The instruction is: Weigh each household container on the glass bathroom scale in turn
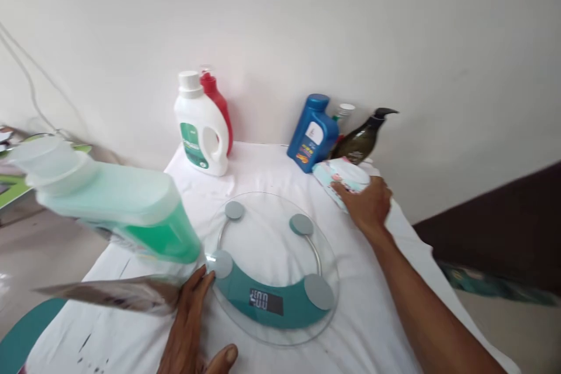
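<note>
My left hand (193, 327) is at the near edge of the table, its fingers up against the base of a large bottle of green liquid (118, 204). The bottle has a clear cap, lies tilted on its side above the table, and is smeared by motion. A silvery wrapper or label (109, 295) hangs under it. My right hand (368, 204) reaches to the far right and closes over a white and pale blue packet (344, 175). Between my hands lies a round glass scale (326, 257) with a teal display bar showing zeros.
At the back against the wall stand a white detergent jug (201, 128), a red bottle (217, 102), a blue jug (312, 134), a white-capped bottle (344, 112) and a dark olive pump bottle (362, 137). A white cloth (368, 315) covers the table. Floor shows on both sides.
</note>
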Available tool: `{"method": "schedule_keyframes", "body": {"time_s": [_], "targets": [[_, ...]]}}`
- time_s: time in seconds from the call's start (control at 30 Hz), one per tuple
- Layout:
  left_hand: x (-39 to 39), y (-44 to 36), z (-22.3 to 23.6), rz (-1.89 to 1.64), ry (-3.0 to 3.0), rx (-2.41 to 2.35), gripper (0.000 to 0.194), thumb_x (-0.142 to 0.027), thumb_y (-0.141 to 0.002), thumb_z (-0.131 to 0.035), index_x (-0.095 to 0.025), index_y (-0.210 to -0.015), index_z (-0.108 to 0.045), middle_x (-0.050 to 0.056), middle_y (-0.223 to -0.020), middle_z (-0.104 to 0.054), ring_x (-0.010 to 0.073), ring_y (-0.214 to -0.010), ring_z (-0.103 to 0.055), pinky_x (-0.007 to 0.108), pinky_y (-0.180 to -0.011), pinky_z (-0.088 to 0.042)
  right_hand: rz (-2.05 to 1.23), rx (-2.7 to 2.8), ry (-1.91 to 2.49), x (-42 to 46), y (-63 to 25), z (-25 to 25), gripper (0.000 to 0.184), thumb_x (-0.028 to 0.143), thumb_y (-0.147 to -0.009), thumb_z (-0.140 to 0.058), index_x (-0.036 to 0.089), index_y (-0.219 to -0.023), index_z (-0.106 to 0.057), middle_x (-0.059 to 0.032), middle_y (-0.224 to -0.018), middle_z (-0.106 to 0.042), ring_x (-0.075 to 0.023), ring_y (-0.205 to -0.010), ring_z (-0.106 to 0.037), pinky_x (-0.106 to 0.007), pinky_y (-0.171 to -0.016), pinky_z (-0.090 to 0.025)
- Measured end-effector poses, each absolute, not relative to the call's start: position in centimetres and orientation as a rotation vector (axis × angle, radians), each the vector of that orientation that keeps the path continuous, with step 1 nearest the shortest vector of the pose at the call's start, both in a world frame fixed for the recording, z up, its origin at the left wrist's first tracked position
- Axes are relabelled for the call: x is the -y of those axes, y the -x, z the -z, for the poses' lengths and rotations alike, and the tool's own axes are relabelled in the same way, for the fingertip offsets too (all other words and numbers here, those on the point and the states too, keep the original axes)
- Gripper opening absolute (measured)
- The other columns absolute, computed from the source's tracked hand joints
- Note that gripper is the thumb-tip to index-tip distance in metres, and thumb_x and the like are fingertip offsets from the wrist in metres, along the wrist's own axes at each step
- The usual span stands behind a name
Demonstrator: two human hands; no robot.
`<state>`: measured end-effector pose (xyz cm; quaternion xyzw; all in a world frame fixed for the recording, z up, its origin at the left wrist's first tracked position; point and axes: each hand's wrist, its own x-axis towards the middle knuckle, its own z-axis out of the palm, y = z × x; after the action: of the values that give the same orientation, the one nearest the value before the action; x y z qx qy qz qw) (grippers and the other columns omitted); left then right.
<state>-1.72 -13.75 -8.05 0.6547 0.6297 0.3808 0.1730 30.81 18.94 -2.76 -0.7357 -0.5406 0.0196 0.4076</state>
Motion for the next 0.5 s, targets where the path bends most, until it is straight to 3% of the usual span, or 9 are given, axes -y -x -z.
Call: {"method": "schedule_keyframes", "body": {"time_s": [0.07, 0.17, 0.23, 0.27, 0.3, 0.37, 0.43, 0.5], "targets": [[14.0, 1.9, 8.4, -1.041, -1.859, -1.774, 0.085, -0.045, -0.094, -0.06, -0.03, -0.168, -0.021, 0.016, -0.172, -0.027, 0.0431, -0.157, -0.033, 0.063, -0.119, -0.043, -0.138, 1.348, 1.934, -18.5, -30.8, 2.1, 0.085, 0.059, -0.06, -0.088, 0.015, -0.125, -0.055, -0.0373, -0.134, -0.056, -0.0585, -0.133, -0.046, -0.074, -0.099, -0.039], [14.4, 2.2, 8.9, -1.02, -1.842, -1.745, 0.09, -0.049, -0.094, -0.062, -0.032, -0.169, -0.016, 0.016, -0.174, -0.021, 0.0452, -0.159, -0.028, 0.066, -0.119, -0.042, 0.026, 1.374, 1.834, -16.5, -28.8, 0.1, 0.102, 0.064, -0.056, -0.092, 0.014, -0.135, -0.05, -0.0415, -0.148, -0.044, -0.0616, -0.14, -0.037, -0.078, -0.102, -0.033], [14.7, 2.2, 8.8, -0.998, -1.788, -1.734, 0.088, -0.05, -0.096, -0.06, -0.034, -0.17, -0.013, 0.014, -0.176, -0.017, 0.0441, -0.161, -0.023, 0.067, -0.121, -0.039, 0.103, 1.47, 1.608, -13.8, -25.4, -1.6, 0.1, 0.069, -0.06, -0.089, 0.017, -0.136, -0.051, -0.0358, -0.15, -0.046, -0.0568, -0.14, -0.04, -0.077, -0.106, -0.033], [14.8, 2.2, 8.6, -0.985, -1.774, -1.721, 0.088, -0.05, -0.097, -0.059, -0.034, -0.17, -0.012, 0.013, -0.176, -0.015, 0.0436, -0.161, -0.021, 0.068, -0.122, -0.037, 0.019, 1.573, 1.452, -12.1, -23.2, -2.5, 0.09, 0.069, -0.068, -0.084, 0.02, -0.136, -0.052, -0.0291, -0.148, -0.052, -0.0508, -0.14, -0.044, -0.073, -0.109, -0.036], [14.9, 2.1, 8.3, -0.973, -1.771, -1.706, 0.088, -0.051, -0.098, -0.058, -0.034, -0.17, -0.01, 0.013, -0.177, -0.013, 0.0433, -0.162, -0.019, 0.069, -0.123, -0.036, -0.18, 1.665, 1.307, -10.3, -20.8, -3.4, 0.079, 0.07, -0.074, -0.08, 0.024, -0.133, -0.055, -0.0216, -0.143, -0.058, -0.0447, -0.133, -0.053, -0.069, -0.107, -0.042], [15.0, 2.2, 7.9, -0.966, -1.802, -1.68, 0.091, -0.052, -0.099, -0.058, -0.035, -0.17, -0.005, 0.013, -0.177, -0.01, 0.0438, -0.163, -0.016, 0.071, -0.123, -0.034, -0.772, 1.857, 1.084, -6.6, -15.9, -5.1, 0.076, 0.07, -0.073, -0.082, 0.029, -0.132, -0.057, -0.0127, -0.143, -0.061, -0.0377, -0.124, -0.062, -0.061, -0.102, -0.052], [14.9, 2.4, 7.5, -0.947, -1.842, -1.671, 0.094, -0.051, -0.099, -0.059, -0.036, -0.169, 0.002, 0.014, -0.177, -0.008, 0.0443, -0.163, -0.014, 0.072, -0.123, -0.033, -1.156, 1.927, 0.835, -3.6, -11.6, -6.5, 0.081, 0.065, -0.069, -0.088, 0.031, -0.136, -0.056, -0.0091, -0.147, -0.059, -0.0346, -0.13, -0.059, -0.056, -0.107, -0.052], [14.7, 2.6, 7.2, -0.906, -1.848, -1.669, 0.095, -0.049, -0.1, -0.058, -0.037, -0.168, 0.007, 0.014, -0.177, -0.007, 0.0433, -0.163, -0.014, 0.071, -0.124, -0.032, -1.353, 1.867, 0.643, -1.9, -8.3, -7.3, 0.075, 0.059, -0.074, -0.088, 0.031, -0.135, -0.056, -0.0062, -0.144, -0.061, -0.0305, -0.133, -0.057, -0.052, -0.112, -0.049]]}}
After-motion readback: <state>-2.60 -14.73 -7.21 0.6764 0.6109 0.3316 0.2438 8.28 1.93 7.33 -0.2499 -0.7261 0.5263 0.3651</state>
